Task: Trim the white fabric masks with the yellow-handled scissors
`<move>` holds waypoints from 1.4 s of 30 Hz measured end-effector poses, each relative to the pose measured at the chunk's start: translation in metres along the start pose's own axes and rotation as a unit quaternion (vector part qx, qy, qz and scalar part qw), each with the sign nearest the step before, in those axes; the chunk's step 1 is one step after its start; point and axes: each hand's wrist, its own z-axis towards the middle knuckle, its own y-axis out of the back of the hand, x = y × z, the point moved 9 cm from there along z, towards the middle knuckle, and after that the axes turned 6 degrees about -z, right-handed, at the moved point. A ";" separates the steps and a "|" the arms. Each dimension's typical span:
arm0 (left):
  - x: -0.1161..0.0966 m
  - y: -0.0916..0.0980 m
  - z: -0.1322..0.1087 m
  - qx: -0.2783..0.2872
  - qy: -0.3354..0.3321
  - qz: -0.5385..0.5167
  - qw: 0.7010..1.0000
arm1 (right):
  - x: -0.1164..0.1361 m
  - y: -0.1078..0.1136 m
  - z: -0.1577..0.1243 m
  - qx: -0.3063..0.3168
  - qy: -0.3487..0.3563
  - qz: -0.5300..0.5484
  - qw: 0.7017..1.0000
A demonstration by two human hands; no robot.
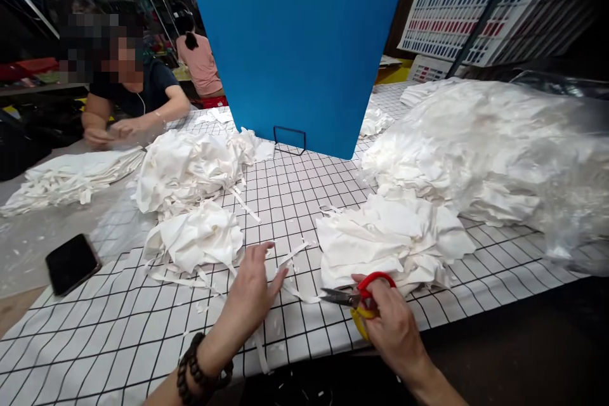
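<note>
My right hand (392,323) is closed around scissors (364,298) with red and yellow handles; their blades point left over the checked cloth (304,196). My left hand (254,285), with dark beads at the wrist, has its fingers apart and holds nothing. It is beside thin white strips (295,254) and just right of a small heap of white fabric (197,235). Another white fabric pile (380,241) lies beyond the scissors, close to my right hand.
A blue board (299,44) stands across the table. White fabric in clear plastic (514,139) fills the right. At the left are a phone (73,264), a folded stack (80,171) and a larger heap (188,168). A person (157,92) leans on the table; another sits behind.
</note>
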 end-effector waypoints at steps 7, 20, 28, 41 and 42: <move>-0.025 -0.100 0.006 0.384 0.051 -0.126 0.913 | -0.020 0.009 0.004 0.046 -0.147 0.086 0.984; -0.054 -0.089 -0.016 0.354 0.036 -0.322 0.877 | -0.017 -0.016 0.008 0.123 -0.227 0.240 0.936; -0.077 -0.067 -0.010 0.168 -0.089 -0.315 0.930 | -0.030 -0.035 0.008 0.088 -0.298 0.384 0.870; -0.081 -0.106 -0.009 0.199 -0.026 -0.439 0.876 | -0.044 0.041 0.008 0.232 -0.205 0.061 0.949; -0.083 -0.104 -0.008 0.197 -0.035 -0.427 0.882 | -0.041 0.042 0.008 0.240 -0.197 0.042 0.950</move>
